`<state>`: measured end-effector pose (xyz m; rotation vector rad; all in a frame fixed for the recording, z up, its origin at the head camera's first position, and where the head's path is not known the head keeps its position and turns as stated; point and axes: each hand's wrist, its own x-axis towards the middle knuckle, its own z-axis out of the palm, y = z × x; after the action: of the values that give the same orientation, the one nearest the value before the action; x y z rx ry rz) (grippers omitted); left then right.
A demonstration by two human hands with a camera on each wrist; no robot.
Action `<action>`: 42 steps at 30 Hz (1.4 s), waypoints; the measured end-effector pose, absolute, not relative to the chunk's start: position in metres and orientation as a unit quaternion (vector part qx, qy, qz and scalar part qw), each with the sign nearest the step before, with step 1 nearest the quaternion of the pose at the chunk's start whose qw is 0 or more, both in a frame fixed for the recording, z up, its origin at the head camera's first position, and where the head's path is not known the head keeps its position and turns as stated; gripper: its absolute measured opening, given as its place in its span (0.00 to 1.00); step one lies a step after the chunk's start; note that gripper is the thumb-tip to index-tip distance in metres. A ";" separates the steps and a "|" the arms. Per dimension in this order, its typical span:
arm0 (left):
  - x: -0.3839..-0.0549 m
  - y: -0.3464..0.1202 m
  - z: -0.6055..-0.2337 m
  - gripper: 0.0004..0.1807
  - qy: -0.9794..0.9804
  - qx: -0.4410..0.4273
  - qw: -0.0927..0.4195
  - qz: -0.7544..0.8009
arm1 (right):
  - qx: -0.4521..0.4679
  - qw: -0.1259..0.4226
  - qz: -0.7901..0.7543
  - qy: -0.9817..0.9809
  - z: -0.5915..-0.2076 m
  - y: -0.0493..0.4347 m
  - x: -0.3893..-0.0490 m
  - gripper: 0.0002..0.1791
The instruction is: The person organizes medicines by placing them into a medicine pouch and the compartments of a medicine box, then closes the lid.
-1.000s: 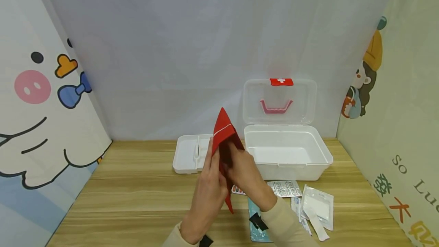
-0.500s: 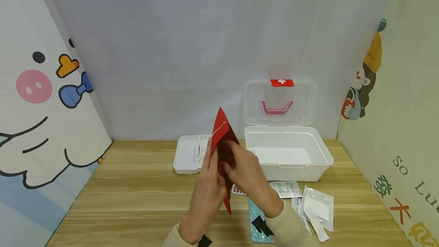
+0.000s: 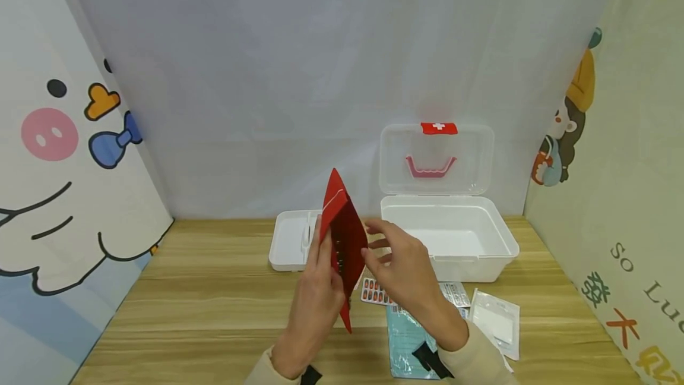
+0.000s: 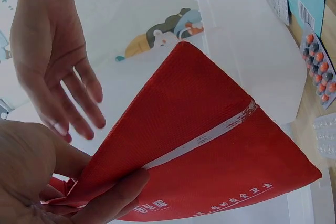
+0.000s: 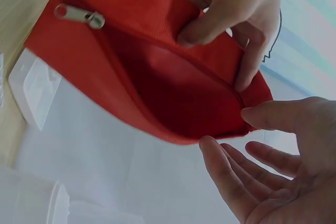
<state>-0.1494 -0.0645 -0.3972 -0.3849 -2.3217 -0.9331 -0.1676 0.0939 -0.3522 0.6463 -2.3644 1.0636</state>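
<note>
My left hand (image 3: 315, 296) grips a red fabric zip pouch (image 3: 333, 210) by its side, holding it up over the table. White lettering and a white stripe mark the outer face in the left wrist view. The pouch's mouth gapes toward my right hand (image 3: 408, 269), and a metal zip pull (image 5: 79, 15) sits at one end of the zip. Right fingers are spread and relaxed at the pouch's edge, with the thumb tip right at the rim and nothing gripped. The red inside that shows in the right wrist view looks bare.
Behind the right hand stands a white first-aid box (image 3: 475, 267) with its clear lid (image 3: 470, 159) raised. A white tray (image 3: 288, 245) lies to its left. In front are a capsule blister pack (image 3: 374, 292), a silver blister pack (image 3: 454, 294), a teal packet (image 3: 406, 346) and a gauze packet (image 3: 504, 319).
My right hand has come out of the pouch's mouth and moved right, its fingers now spread beside it. The pouch and left hand have shifted slightly left.
</note>
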 end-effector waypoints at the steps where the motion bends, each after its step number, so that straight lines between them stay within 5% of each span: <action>1: -0.150 -0.066 -0.398 0.56 -0.874 -0.144 0.301 -0.353 | 0.232 0.233 0.380 -0.864 -0.352 0.097 -0.167 0.24; 19: -0.153 -0.072 -0.405 0.56 -0.873 -0.140 0.303 -0.355 | 0.176 0.184 0.267 -0.929 -0.377 0.150 -0.167 0.29; 42: -0.152 -0.069 -0.406 0.55 -0.876 -0.144 0.293 -0.355 | 0.146 0.033 0.189 -0.971 -0.433 0.169 -0.157 0.40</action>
<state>-0.1520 -0.0688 -0.4062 -0.3836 -2.3331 -0.9442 -0.1571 0.1690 -0.4333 0.4496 -2.9868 0.5812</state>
